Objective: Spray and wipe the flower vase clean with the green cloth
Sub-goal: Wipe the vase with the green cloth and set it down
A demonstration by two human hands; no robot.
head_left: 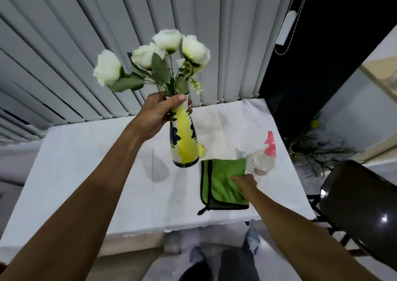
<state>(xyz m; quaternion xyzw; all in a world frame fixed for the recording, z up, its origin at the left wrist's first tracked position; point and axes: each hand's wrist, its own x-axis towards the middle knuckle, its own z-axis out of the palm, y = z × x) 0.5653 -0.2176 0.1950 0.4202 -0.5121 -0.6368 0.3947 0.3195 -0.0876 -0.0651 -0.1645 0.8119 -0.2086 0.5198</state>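
Observation:
My left hand (158, 113) grips the neck of a yellow vase (184, 143) with blue flower marks and holds it up above the table. White roses (150, 59) stand in the vase. A folded green cloth (221, 184) with a black edge lies on the white tablecloth, to the right of the vase. My right hand (245, 180) rests on the cloth's right side with the fingers down on it; whether they pinch it I cannot tell. A clear spray bottle (263, 160) with a pink trigger head stands just behind the cloth.
The table (86, 173) is covered in white cloth and backs onto grey vertical blinds (86, 44). A dark chair (361, 205) stands at the right, a potted plant (311, 149) on the floor beyond it. A small yellow thing (202, 150) lies behind the vase.

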